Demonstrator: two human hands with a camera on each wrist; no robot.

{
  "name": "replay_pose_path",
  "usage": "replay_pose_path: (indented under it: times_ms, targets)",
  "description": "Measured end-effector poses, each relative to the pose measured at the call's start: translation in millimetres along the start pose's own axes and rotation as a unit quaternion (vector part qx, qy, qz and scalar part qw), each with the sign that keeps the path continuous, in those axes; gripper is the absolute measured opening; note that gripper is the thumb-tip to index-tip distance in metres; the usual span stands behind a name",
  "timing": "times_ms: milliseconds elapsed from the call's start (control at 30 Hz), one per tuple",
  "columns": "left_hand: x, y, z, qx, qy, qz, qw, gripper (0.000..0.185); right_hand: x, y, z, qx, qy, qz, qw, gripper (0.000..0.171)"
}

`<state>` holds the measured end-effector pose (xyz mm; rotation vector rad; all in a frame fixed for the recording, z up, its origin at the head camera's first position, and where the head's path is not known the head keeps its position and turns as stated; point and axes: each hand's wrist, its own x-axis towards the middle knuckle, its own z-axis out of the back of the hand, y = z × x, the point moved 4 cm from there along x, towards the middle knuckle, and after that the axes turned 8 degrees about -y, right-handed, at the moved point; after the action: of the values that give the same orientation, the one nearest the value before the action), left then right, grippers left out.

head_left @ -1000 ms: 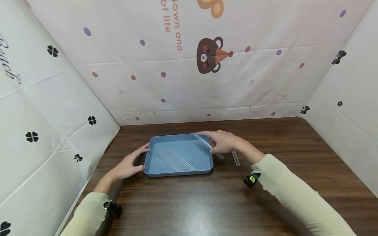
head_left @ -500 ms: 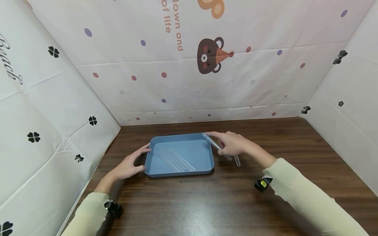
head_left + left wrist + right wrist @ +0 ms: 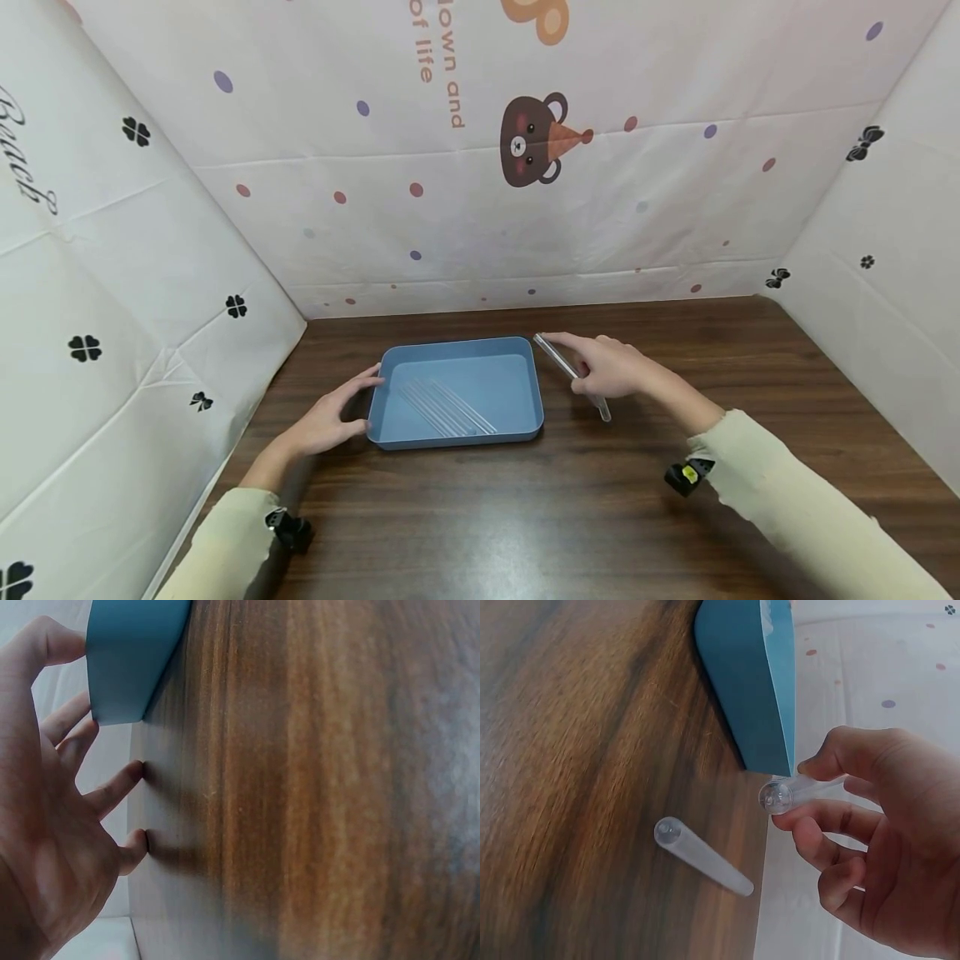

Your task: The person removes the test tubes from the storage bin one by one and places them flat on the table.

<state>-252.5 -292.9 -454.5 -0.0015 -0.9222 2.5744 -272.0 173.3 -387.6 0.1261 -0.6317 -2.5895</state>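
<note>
A blue tray (image 3: 459, 342) sits on the brown table with several clear tubes (image 3: 447, 408) lying in it. My left hand (image 3: 328, 415) rests open at the tray's left edge, thumb against the tray corner (image 3: 127, 667) and fingers (image 3: 120, 787) spread on the wood. My right hand (image 3: 611, 369) hovers just right of the tray and pinches a clear tube (image 3: 553, 354), which points back-left past the tray's far right corner. In the right wrist view this tube's round end (image 3: 777, 796) shows between thumb and fingers. Another clear tube (image 3: 702, 856) lies on the table below that hand.
Patterned white sheets wall the table at the back (image 3: 525, 208), left (image 3: 112, 333) and right (image 3: 885, 275). Bare wood (image 3: 525, 517) stretches in front of the tray and to its right.
My right hand has carried the held tube to the right, from over the tray's far right corner to beyond its right rim. The left hand and tray have stayed put.
</note>
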Motion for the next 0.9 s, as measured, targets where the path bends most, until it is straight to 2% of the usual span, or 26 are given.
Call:
replay_pose_path:
  times_ms: [900]
  targets:
    - [-1.6,-0.7,0.8,-0.005,-0.001,-0.014,0.9999,0.072,-26,-37,12,-0.007,-0.024,-0.041,0.999,0.088]
